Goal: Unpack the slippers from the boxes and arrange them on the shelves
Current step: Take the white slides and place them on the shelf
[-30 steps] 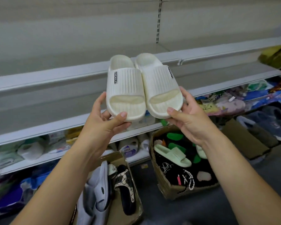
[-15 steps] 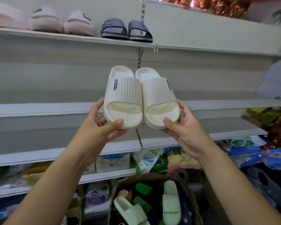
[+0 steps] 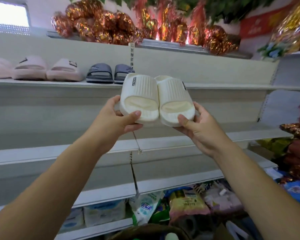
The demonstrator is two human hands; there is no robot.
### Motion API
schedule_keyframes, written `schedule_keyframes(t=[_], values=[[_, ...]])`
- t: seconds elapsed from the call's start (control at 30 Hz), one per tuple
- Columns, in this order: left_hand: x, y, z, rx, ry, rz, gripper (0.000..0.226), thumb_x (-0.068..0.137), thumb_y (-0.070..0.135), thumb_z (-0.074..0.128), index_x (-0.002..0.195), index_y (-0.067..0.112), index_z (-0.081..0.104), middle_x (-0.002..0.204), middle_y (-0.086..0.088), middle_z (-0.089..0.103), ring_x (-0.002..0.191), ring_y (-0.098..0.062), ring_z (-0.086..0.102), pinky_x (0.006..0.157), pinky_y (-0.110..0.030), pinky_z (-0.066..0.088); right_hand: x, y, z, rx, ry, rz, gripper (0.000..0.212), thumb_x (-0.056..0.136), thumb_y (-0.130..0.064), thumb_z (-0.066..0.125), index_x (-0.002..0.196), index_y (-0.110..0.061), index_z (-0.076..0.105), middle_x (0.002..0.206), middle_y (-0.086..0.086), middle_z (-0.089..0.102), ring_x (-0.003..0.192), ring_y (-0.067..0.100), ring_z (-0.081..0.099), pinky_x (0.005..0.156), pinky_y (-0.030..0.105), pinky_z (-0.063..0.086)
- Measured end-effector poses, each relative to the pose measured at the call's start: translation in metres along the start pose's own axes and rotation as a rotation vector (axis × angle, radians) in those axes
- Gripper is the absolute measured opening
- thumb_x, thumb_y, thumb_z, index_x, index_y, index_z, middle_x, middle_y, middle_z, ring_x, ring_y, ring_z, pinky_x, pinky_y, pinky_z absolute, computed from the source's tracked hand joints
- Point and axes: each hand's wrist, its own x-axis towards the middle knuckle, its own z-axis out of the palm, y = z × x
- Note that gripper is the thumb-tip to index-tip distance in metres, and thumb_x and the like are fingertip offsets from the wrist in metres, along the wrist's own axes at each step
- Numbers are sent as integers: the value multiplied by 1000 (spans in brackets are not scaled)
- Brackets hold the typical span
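Facing the white shelves (image 3: 223, 87), we record pink slippers (image 3: 47, 70) and grey slippers (image 3: 109, 73) standing on the upper board at left. The cream slippers (image 3: 152, 96) are held side by side in the air, just in front of that board; left hand (image 3: 116, 116) fingers grasp one toe end, right hand (image 3: 199, 129) fingers the other.

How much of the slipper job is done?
Done: pink slippers and a grey pair stand on the shelf. In hand: the white pair, one slipper in the left hand, one in the right hand. Left: setting it on a shelf, then whatever the box below holds.
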Motion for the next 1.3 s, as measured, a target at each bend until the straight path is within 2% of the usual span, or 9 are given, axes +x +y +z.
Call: schedule_keyframes(t=[0.13,0.37,0.53,0.73,0.9,0.97,1.1,1.17,1.3], values=[[38,12,9,17,-40,5,74,88,2,74,150,11,35,124,-23,63,99,-30,75,79,-36,63,26,-12,2,-1,65,2,56,93,5,64,143,-2,40,133,17,60,114,27,67,88,39,61],[96,15,19,-14,-74,-29,65,91,0,71,146,8,37,131,-22,59,99,-34,74,78,-37,62,72,-20,-3,9,147,-10,45,95,4,63,137,3,46,132,20,61,104,26,70,77,33,63],[122,12,35,-40,-83,-87,33,94,1,67,124,1,52,125,-24,64,101,-34,74,81,-38,63,105,-20,-17,-51,177,-11,38,96,1,64,130,5,48,129,20,61,108,29,68,78,34,63],[153,4,59,-36,-63,-78,47,90,7,74,130,-3,52,127,-19,66,106,-27,73,91,-36,60,155,-24,-48,-185,220,-58,29,96,-9,68,119,2,53,123,15,63,99,21,72,91,37,60],[178,-15,80,351,146,70,55,79,25,88,122,7,60,113,-9,69,96,-17,71,83,-27,61,193,-24,-74,-367,128,-64,52,68,-36,91,103,-8,64,104,8,73,100,23,73,96,41,58],[187,-24,85,465,242,134,60,74,40,89,120,12,62,111,-6,69,94,-16,68,79,-29,59,205,-25,-82,-525,130,-86,64,57,-47,91,105,-13,64,99,1,72,98,21,71,85,36,58],[202,-36,94,845,449,192,95,51,82,65,127,26,57,124,-9,54,107,-28,62,92,-47,56,225,-26,-97,-714,114,-124,60,72,-49,88,111,-14,58,97,-5,62,88,13,60,64,26,43],[209,-39,98,1021,497,228,84,65,79,63,132,29,56,123,-12,50,112,-33,58,97,-50,52,235,-26,-100,-796,98,-146,62,75,-54,83,115,-15,56,104,-4,61,93,16,59,67,28,43],[219,-41,106,1272,522,287,47,91,60,62,118,23,66,119,-11,61,114,-33,55,98,-48,46,249,-21,-106,-949,59,-204,59,81,-61,74,118,-17,59,109,-4,60,102,18,57,78,29,43]])
